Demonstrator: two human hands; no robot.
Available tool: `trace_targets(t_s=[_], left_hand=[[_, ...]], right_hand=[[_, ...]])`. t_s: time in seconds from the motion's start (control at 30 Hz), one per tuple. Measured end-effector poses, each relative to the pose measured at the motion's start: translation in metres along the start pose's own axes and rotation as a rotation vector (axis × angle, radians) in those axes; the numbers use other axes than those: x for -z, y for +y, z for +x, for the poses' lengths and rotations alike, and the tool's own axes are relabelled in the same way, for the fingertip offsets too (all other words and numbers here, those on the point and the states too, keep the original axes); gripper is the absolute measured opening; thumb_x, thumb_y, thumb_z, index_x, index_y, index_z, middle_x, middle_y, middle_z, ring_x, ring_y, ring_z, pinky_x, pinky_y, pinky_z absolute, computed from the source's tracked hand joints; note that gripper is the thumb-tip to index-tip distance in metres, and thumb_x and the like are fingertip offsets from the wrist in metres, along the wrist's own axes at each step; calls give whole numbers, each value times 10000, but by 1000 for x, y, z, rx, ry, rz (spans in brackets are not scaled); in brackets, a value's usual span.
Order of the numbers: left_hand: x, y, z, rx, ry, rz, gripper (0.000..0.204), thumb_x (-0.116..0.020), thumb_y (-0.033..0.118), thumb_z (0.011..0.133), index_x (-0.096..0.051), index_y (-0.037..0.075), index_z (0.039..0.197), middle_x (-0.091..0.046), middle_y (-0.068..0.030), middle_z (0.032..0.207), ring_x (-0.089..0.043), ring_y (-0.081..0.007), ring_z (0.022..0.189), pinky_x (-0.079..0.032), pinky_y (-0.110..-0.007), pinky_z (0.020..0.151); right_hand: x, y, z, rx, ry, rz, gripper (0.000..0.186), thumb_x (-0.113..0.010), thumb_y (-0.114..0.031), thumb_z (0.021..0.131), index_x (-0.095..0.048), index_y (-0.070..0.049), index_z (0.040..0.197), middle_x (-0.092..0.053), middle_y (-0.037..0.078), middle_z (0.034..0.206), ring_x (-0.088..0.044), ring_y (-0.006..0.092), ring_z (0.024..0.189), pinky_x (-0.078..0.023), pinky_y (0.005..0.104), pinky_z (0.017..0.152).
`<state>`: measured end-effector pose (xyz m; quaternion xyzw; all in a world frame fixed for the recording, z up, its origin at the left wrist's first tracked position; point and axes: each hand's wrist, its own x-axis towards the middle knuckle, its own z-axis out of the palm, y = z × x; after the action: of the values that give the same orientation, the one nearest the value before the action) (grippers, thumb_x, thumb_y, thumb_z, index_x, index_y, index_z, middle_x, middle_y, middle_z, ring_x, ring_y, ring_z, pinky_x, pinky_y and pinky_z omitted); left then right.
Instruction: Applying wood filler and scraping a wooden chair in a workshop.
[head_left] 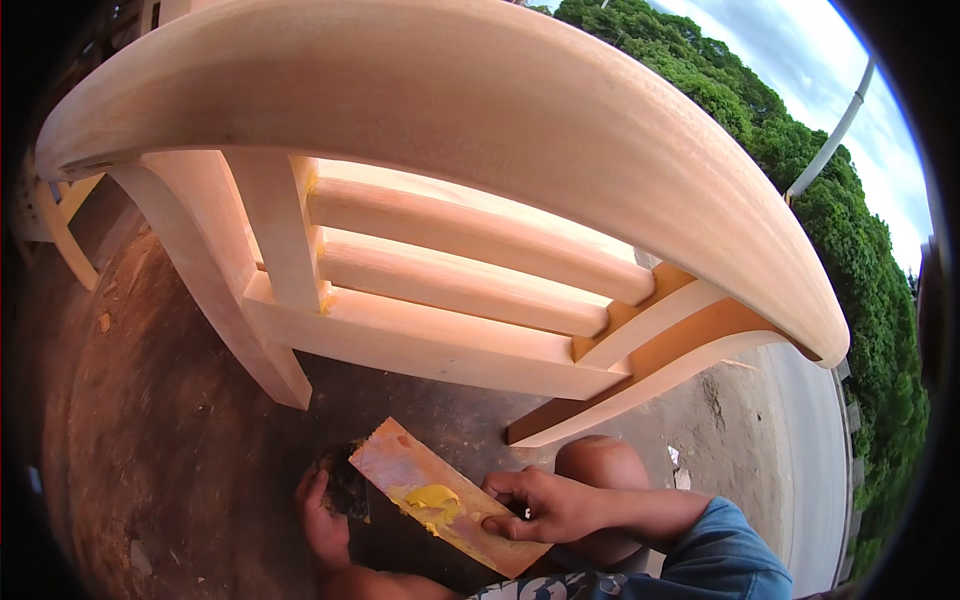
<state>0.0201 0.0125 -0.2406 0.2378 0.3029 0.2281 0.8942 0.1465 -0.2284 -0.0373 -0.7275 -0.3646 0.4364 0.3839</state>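
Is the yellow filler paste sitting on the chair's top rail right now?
No, the yellow paste lies on the flat board down by the person's right hand, well below the chair's top rail.

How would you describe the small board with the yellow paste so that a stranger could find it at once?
Start at the big unfinished wooden chair and look down to the ground in front of it. There the right hand holds a flat board, the left hand beside it. Only this board carries a yellow blob.
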Motion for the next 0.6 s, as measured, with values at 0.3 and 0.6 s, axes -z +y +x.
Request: trace_targets(t_s=[0.3, 0.6], left_hand=[[4, -3, 2, 25, -16, 11, 249, -605, 137, 887, -598, 8, 1100, -644, -108, 1054, -625, -215, 976, -501, -339, 858], [4, -2, 4, 46, -18, 48, 219, -620, 155, 879, -597, 47, 1068, -643, -81, 1034, -620, -203, 962, -491, -327, 842]], right_hand=[[0, -2, 4, 76, 18, -22, 220, -599, -153, 859, -510, -3, 993, -580, 189, 683, -564, 330, 604, -438, 387, 559], [3, -4, 6, 103, 3, 35, 208, -589, -151, 849, -512, 10, 957, -562, 168, 694, -558, 285, 627, -437, 380, 579]])
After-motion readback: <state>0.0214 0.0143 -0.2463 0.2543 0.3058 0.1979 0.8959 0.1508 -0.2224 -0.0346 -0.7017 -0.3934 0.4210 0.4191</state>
